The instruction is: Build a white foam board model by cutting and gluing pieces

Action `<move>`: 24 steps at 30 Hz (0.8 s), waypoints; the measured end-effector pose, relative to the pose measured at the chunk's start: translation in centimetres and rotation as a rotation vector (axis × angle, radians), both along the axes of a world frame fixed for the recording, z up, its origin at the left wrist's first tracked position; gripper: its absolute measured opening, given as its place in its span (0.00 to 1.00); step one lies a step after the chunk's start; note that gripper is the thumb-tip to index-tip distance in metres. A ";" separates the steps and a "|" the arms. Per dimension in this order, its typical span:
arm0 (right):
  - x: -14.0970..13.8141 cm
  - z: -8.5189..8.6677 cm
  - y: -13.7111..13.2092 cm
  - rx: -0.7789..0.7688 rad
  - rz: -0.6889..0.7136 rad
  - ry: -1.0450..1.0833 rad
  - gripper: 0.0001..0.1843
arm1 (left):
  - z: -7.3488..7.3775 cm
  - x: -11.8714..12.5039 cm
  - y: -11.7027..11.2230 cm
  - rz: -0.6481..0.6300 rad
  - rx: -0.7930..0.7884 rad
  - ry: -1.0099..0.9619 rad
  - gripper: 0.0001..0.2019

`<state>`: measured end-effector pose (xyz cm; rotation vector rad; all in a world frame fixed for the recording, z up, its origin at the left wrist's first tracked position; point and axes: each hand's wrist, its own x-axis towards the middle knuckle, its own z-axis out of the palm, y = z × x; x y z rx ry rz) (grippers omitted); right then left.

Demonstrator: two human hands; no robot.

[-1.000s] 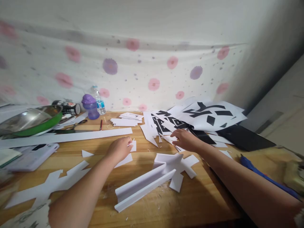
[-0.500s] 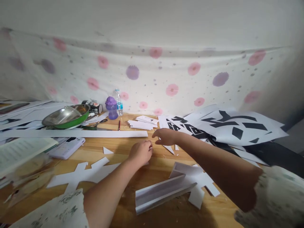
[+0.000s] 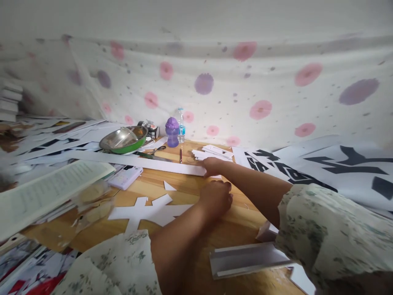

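My right hand (image 3: 214, 167) is at the right end of a long white strip (image 3: 172, 166), its fingers closed on that end. The strip runs far to the left across the wooden table (image 3: 184, 186). My left hand (image 3: 216, 198) is nearer to me, low over the table, with curled fingers; whatever they may hold is hidden. Left of it lies a white cut-out shape (image 3: 143, 213), partly covered by my left forearm, and a small white triangle (image 3: 169, 186). Under my right sleeve is a white folded channel piece (image 3: 245, 259), partly hidden.
A green-sided metal bowl (image 3: 130, 145), a purple cup (image 3: 172, 133), a water bottle (image 3: 181, 129) and scissors (image 3: 158, 150) stand or lie at the back. A phone (image 3: 125, 177) and an open book (image 3: 58, 192) are left. Black-printed sheets (image 3: 325, 147) cover the right.
The view has turned left, so things appear further right. My right hand has reached the long strip's end and closed on it. My left hand stays curled near the table.
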<state>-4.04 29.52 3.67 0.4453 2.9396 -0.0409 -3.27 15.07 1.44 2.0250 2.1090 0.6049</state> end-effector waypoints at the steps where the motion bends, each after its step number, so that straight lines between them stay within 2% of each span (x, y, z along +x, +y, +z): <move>1: 0.2 0.6 -0.3 0.007 -0.009 -0.034 0.16 | 0.0 -0.1 0.0 0.004 0.003 -0.005 0.12; 4: 1.4 2.9 -1.1 0.025 -0.021 -0.078 0.15 | -0.1 -0.3 0.4 0.027 0.013 -0.020 0.11; 7: 3.4 5.2 -2.0 0.033 -0.022 -0.047 0.10 | -0.4 -0.7 0.7 0.060 0.025 -0.033 0.11; 12: 8.7 8.7 -3.9 0.081 -0.103 0.068 0.10 | -0.9 -1.5 0.9 0.147 0.101 -0.070 0.16; 15: 13.8 11.0 -5.1 0.118 -0.188 0.141 0.10 | -0.8 -2.1 1.2 0.162 0.161 -0.118 0.18; 19: 22.8 13.8 -7.7 0.084 -0.293 0.304 0.08 | -0.3 -2.1 1.3 0.209 0.223 -0.200 0.18; 22: 29.8 14.8 -10.2 0.101 -0.444 0.442 0.07 | 0.6 -1.3 0.6 0.199 0.267 -0.254 0.18; 24: 33.8 14.9 -11.6 0.160 -0.570 0.497 0.08 | 1.7 -0.3 -0.4 0.107 0.321 -0.368 0.21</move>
